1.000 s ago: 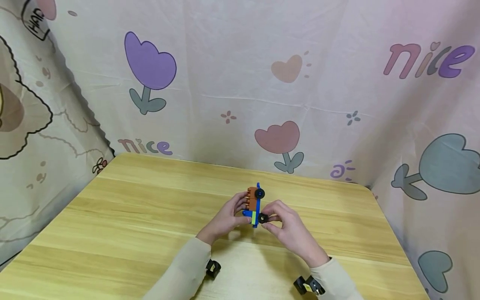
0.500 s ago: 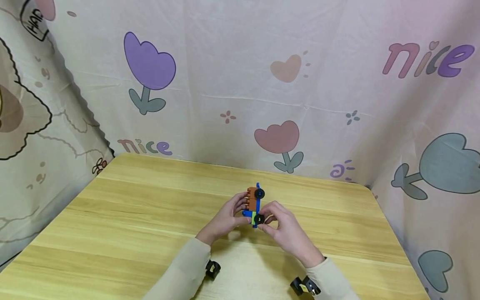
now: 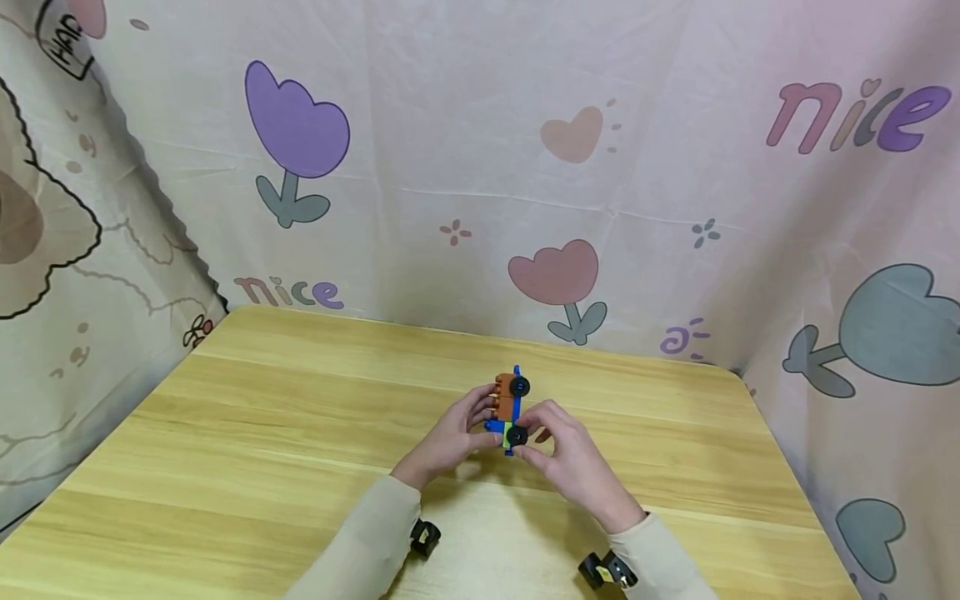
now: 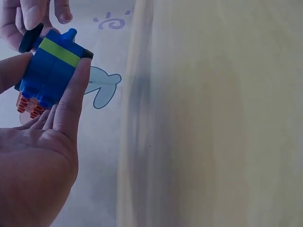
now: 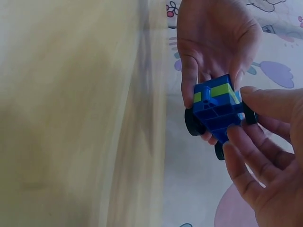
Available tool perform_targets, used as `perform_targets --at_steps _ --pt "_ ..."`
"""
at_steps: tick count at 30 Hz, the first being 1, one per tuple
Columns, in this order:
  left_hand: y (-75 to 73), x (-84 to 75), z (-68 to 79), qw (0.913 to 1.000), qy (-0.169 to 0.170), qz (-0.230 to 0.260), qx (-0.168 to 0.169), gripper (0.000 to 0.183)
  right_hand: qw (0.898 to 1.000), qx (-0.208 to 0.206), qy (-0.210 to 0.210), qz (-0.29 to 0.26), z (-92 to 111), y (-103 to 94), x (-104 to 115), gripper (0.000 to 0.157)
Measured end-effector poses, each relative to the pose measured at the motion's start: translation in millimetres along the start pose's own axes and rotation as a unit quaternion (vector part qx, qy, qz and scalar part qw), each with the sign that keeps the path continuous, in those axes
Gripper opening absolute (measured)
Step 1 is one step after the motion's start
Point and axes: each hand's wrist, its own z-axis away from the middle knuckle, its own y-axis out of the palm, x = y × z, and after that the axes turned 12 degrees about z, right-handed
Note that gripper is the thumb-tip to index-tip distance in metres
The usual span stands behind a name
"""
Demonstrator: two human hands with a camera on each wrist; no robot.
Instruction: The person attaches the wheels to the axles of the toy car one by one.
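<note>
A toy truck [image 3: 506, 407] built of blue, orange and lime-green blocks is held above the table, its length pointing away from me. My left hand [image 3: 450, 435] grips its body from the left, thumb and fingers on opposite sides. With thumb and fingertips, my right hand [image 3: 576, 460] pinches a black wheel [image 3: 517, 435] at the near right corner. In the right wrist view this wheel [image 5: 250, 114] sits at the end of a short blue axle beside the blue body [image 5: 210, 111]. Another black wheel [image 3: 519, 387] is on the far right corner. The left wrist view shows blue studs and orange blocks [image 4: 32, 105].
A wood-grain table [image 3: 262, 433] lies under both hands. Behind it hangs a printed curtain [image 3: 420, 150] along the table's far edge. Small black devices [image 3: 425, 538] are worn at both wrists.
My right hand has moved slightly left, bringing the pinched wheel from beside the truck up to its near right corner. The left hand and truck have stayed almost still.
</note>
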Motion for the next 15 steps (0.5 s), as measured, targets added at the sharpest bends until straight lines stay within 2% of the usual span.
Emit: perform_targets --at_steps 8,15 --pt "0.2 -0.2 0.4 1.0 -0.006 -0.003 -0.006 0.078 1.0 0.0 0.012 0.02 -0.2 1.5 0.1 0.03" --pt "-0.3 -0.4 -0.2 1.0 -0.003 0.003 0.001 0.078 0.999 0.012 0.043 0.0 0.1 1.3 1.3 0.029"
